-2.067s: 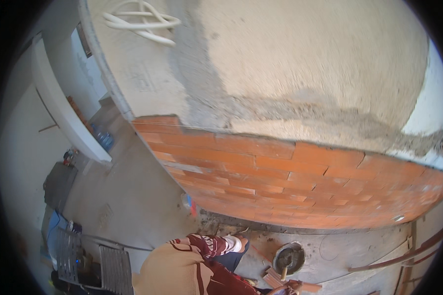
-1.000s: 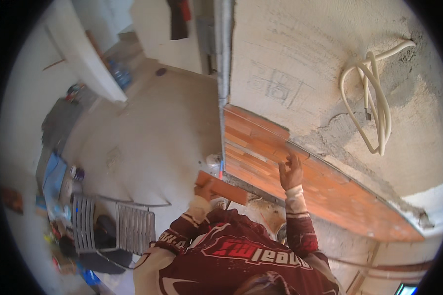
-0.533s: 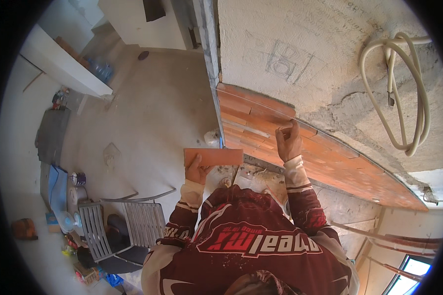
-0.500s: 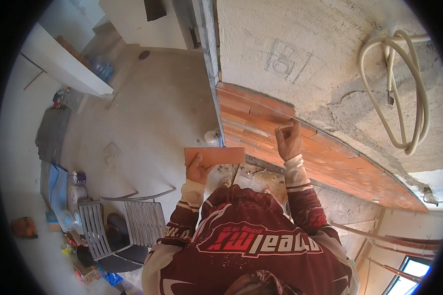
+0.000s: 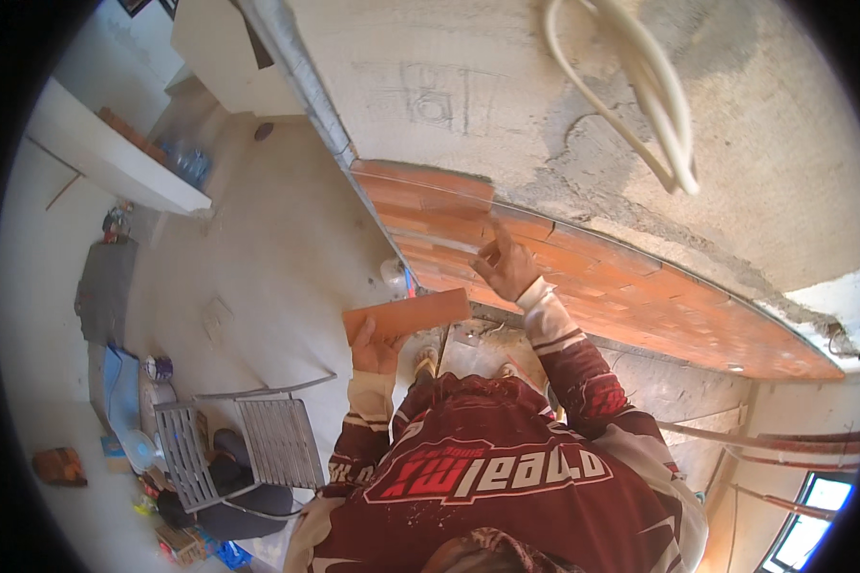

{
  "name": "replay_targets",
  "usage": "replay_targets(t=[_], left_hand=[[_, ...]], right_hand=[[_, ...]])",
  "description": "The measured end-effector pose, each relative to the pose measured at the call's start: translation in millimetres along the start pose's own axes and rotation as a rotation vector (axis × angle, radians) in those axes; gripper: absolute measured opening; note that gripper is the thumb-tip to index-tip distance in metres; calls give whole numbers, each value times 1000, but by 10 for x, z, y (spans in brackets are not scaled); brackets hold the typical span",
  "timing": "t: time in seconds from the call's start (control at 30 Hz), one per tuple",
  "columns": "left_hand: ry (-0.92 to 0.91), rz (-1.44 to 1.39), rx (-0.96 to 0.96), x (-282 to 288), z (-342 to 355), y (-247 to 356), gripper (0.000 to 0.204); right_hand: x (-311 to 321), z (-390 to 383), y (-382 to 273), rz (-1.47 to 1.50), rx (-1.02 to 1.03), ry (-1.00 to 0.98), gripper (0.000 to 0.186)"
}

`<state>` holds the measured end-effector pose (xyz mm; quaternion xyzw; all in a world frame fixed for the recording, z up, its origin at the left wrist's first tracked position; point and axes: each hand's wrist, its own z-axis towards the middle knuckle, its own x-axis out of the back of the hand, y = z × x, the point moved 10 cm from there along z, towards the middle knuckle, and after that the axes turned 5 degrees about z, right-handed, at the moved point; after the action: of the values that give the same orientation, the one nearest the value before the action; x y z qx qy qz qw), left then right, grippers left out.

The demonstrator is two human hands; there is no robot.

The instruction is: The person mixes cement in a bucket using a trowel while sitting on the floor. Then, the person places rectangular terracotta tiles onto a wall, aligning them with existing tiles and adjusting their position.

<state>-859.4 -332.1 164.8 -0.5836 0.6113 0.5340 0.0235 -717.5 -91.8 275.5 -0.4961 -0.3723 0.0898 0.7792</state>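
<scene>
Left hand (image 5: 375, 353) holds one flat orange brick (image 5: 409, 315), thumb on the near face, at the centre of the scene. The brick lies crosswise, its right end slightly farther than its left. Contact between that end and the brickwork cannot be determined. Right hand (image 5: 508, 267) is positioned to the right, before the brickwork (image 5: 592, 277), with its fingers partly bent and apart, one pointing toward the far row. Whether a fingertip touches the bricks cannot be determined.

The brickwork extends from centre to far right. A thin string (image 5: 583, 232) follows its top edge. Beyond it stands a rough plaster wall (image 5: 774, 201) bearing pencil marks (image 5: 434, 107) and a looped pale cable (image 5: 678, 134).

On the near side, a maroon shirt (image 5: 487, 458) with pale sleeves fills the centre. To the left, a slatted metal chair (image 5: 282, 441) stands on the grey floor (image 5: 268, 248). A folded blue sheet (image 5: 121, 392) lies farther left. A clear blue bottle (image 5: 191, 164) stands at the far left. A window (image 5: 814, 516) is at the near right.
</scene>
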Motion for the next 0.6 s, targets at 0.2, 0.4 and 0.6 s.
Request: replay_targets(t=[0.2,0.4,0.6], left_hand=[[36,-57,11,85,-155,-123,48],[-278,-113,179,-424,38,-516,41],[-439,9,310,-1392,48,-896,33]], right_hand=[[-160,-731,1052,211,-206,-102,50],[-358,-1460,964,882,-652,-103,41],[240,-1631,1262,1288,-597,359,18]])
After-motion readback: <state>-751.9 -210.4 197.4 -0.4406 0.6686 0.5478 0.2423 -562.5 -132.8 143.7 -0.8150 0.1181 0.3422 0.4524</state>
